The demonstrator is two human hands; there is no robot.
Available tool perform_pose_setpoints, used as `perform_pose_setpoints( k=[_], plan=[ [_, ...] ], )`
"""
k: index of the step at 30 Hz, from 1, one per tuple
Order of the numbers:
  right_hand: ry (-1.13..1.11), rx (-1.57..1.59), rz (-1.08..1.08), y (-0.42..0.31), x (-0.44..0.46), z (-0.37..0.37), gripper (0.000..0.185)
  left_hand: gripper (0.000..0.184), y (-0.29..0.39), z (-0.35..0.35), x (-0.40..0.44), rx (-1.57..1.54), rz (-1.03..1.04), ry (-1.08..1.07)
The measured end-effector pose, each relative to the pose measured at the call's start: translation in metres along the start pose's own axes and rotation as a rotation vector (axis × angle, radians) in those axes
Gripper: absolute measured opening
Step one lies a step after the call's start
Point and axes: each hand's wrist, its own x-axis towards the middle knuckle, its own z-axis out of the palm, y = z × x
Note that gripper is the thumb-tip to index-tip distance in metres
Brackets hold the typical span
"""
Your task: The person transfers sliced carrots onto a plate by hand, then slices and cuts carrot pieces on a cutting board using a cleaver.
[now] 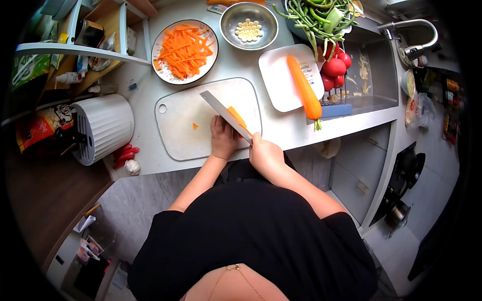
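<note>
A white cutting board (175, 143) with a grey edge lies in front of me on the counter. My right hand (267, 155) is wrapped round the handle of a kitchen knife (221, 110), its wide blade slanting up and left across the board. Orange carrot piece (236, 116) shows along the blade's right side, partly hidden by it. My left hand (224, 138) has its fingers curled down close against the blade's left side, on the carrot; the blade hides part of the contact. One small carrot scrap (195, 126) lies on the board to the left.
Behind the board stand a plate of carrot strips (183, 50) and a metal bowl (227, 25) with pale round slices. A whole carrot (304, 88) rests across a white tray (275, 93). Tomatoes (334, 67), green beans (314, 17) and a sink (384, 90) are right; a white ribbed container (108, 125) is left.
</note>
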Motion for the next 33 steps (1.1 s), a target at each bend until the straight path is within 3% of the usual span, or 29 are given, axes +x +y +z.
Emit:
perform_pose_setpoints(
  k=[8,12,21,30,33],
  plan=[
    [0.038,0.011,-0.066,-0.002,0.029,0.002,0.014,0.042,0.001,0.004,-0.007,0.097,0.017,0.032],
    [-0.073,0.017,-0.014,0.005,0.019,-0.006,0.016,0.038,-0.004,0.005,-0.008,0.083,0.016,0.041],
    [0.068,0.04,-0.1,-0.002,0.065,0.001,0.016,0.028,0.0,0.007,-0.003,0.045,-0.013,0.058],
    [0.16,0.116,-0.204,0.009,0.02,-0.019,0.015,0.029,-0.001,0.001,-0.008,-0.002,-0.041,0.054],
    [0.091,0.087,-0.166,0.011,0.011,-0.02,0.016,0.023,0.0,0.001,-0.006,-0.013,-0.034,0.071]
  ],
)
